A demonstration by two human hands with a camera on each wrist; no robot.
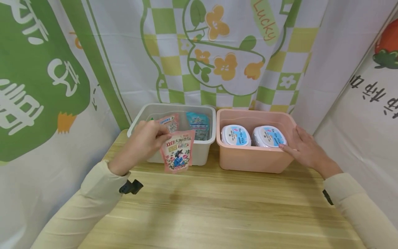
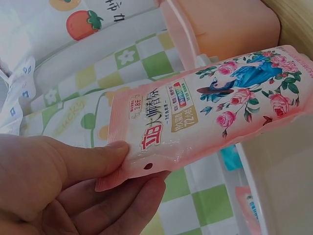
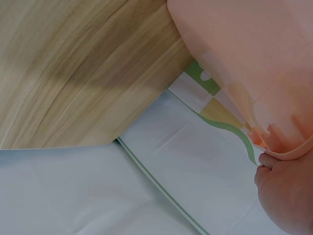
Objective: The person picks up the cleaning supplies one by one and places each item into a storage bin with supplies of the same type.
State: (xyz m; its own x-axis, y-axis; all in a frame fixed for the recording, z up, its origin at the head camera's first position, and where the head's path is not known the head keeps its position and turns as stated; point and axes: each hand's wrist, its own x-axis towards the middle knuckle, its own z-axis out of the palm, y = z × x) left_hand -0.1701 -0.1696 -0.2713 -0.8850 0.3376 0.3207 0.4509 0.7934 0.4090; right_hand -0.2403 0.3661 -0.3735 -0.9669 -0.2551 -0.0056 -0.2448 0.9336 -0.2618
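Note:
By its top edge my left hand (image 1: 141,143) pinches a pink detergent pouch (image 1: 178,154), thumb on the printed face and fingers behind. A woman in blue among roses is printed on the pouch, which hangs in front of the grey-white bin (image 1: 199,152). Inside that bin are another pink pouch (image 1: 170,121) and a blue pouch (image 1: 199,125). My right hand (image 1: 308,148) grips the right rim of the pink bin (image 1: 252,159), thumb over the front corner; the right wrist view shows its knuckles at the rim. Two white lidded tubs (image 1: 236,135) with blue labels sit in the pink bin.
Both bins stand side by side at the back of a wooden table (image 1: 217,207). Right behind them hangs a printed cloth (image 1: 224,69) with green checks and orange flowers. More cloth walls (image 1: 367,138) enclose the table at left and right.

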